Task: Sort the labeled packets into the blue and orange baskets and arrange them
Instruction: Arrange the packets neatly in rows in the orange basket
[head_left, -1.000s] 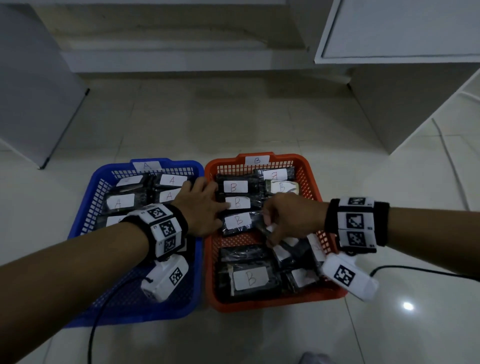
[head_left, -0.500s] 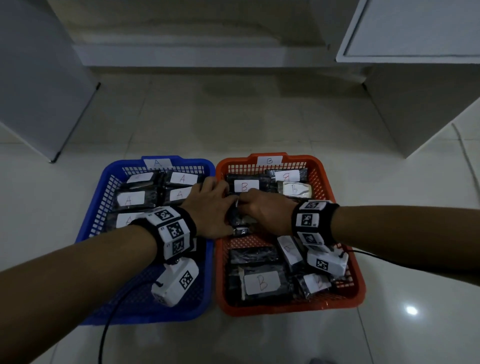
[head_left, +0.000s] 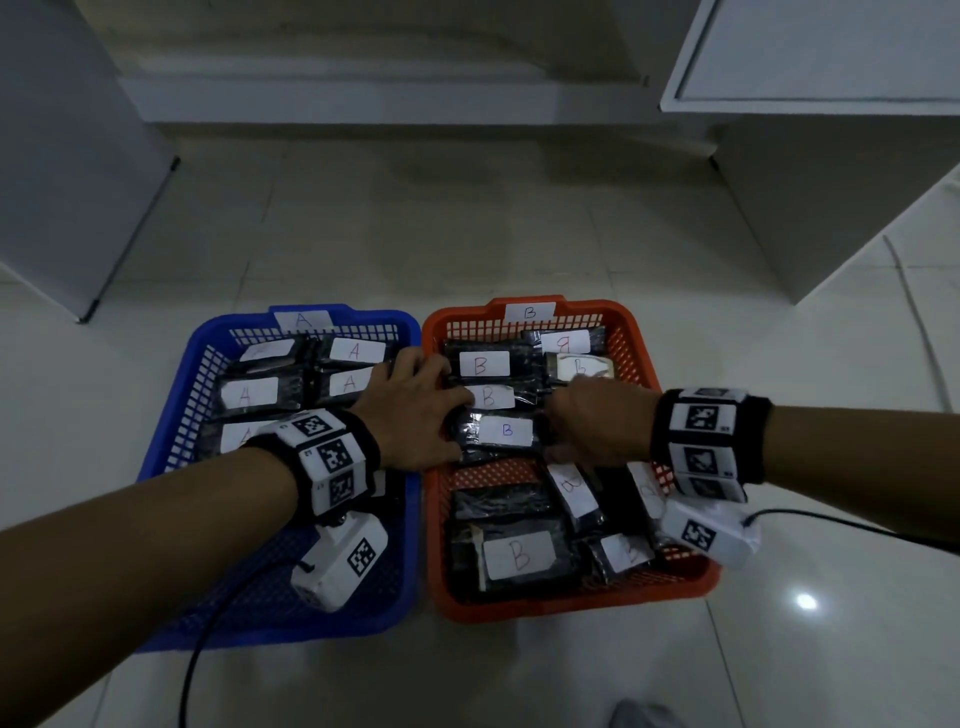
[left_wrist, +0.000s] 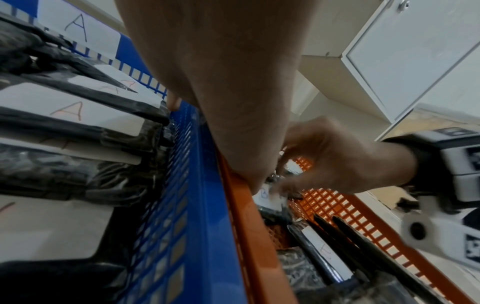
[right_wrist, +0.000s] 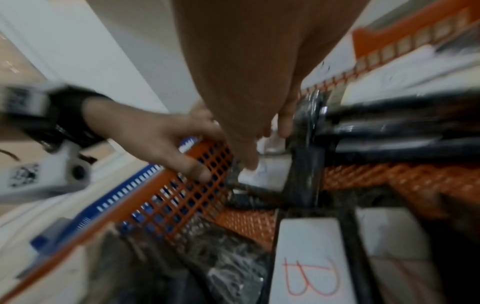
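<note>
Now your right hand (head_left: 597, 426) has slid back, so the B packet (head_left: 498, 434) shows flat; both hands' fingers pinch its ends at 12 o'clock in the orange basket (head_left: 670, 577).

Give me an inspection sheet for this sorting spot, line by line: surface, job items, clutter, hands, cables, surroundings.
Surface: pale glossy tiled floor.
Job's things: blue basket tagged A, holding A packets; orange basket tagged B, holding B packets, the near ones lying askew.
Clutter: nothing seen.
Grippers: left hand and right hand each hold an end of the blue-lettered B packet in the orange basket.
Cables: black cable from the left wrist camera; another from the right.
Surroundings: white cabinets left and right, a wall behind.
</note>
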